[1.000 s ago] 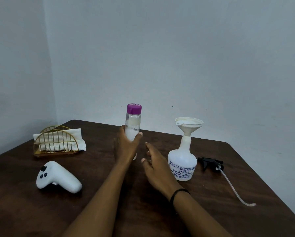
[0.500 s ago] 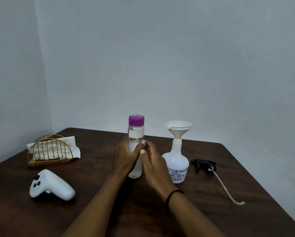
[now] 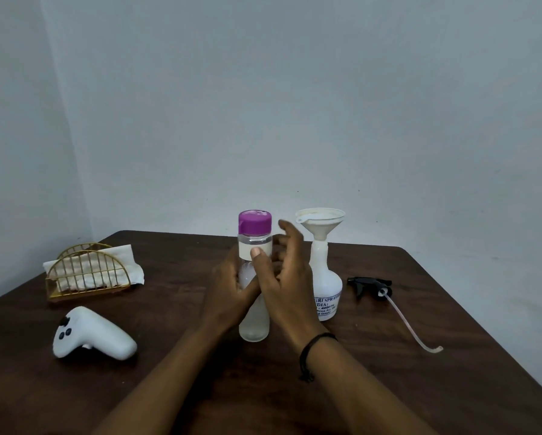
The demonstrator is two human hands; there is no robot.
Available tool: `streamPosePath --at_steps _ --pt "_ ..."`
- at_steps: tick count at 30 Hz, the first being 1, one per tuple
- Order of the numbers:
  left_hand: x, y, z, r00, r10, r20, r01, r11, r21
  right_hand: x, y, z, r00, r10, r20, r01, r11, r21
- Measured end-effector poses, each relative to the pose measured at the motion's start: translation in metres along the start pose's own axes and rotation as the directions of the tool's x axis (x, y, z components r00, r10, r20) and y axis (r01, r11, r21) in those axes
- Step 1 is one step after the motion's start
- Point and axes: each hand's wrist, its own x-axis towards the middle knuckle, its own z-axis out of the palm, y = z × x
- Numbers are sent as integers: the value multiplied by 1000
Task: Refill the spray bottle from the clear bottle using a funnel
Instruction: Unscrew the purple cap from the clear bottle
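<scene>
- While it stands upright on the table [image 3: 420, 387], the clear bottle [image 3: 254, 321] sits between the two hands, its purple cap [image 3: 254, 221] on and rising above them.
- The left hand [image 3: 228, 296] wraps the bottle's middle from the left side, gripping it, with the thumb tip against the white band under the cap.
- The right hand [image 3: 290, 287] is raised on the bottle's right side, fingers [image 3: 287, 233] spread and loosely curled up near the cap; it is open and holds nothing. Whether its palm touches the bottle cannot be told.
- A black band [image 3: 313, 350] circles the right wrist.
- Just to the right of the right hand, partly behind it, the spray bottle [image 3: 327, 287] stands upright, white with blue print, its head off.
- A white funnel [image 3: 320, 222] sits in that bottle's neck, its mouth level with the purple cap.
- Farther right of the right hand, the black sprayer head [image 3: 368, 284] lies on the table, apart from the bottle, its tube [image 3: 411, 328] trailing toward the near right.
- Well to the left of the left hand, a white controller [image 3: 90, 335] lies on its side.
- Behind that, farther from the left hand, a gold wire holder [image 3: 84, 274] carries white tissues [image 3: 128, 271].
</scene>
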Motion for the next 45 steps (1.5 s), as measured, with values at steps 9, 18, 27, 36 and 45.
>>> streamPosePath --at_steps 9,18,27,36,45 --pt "-3 9 7 988 133 74 -136 990 36 9 -16 -7 965 -147 -218 154 988 13" --pt "-4 15 8 992 117 52 -121 989 80 11 -24 -8 971 -118 -206 130 990 46" --pt "-5 12 9 985 165 46 -168 981 96 13 -28 -12 983 -104 -153 99 994 -38" --pt "-5 7 11 984 175 34 -177 980 88 13 -32 -16 995 -19 -98 21 1000 23" --pt "-7 9 14 986 167 16 -168 984 66 15 -33 -19 996 33 -77 -28 998 60"
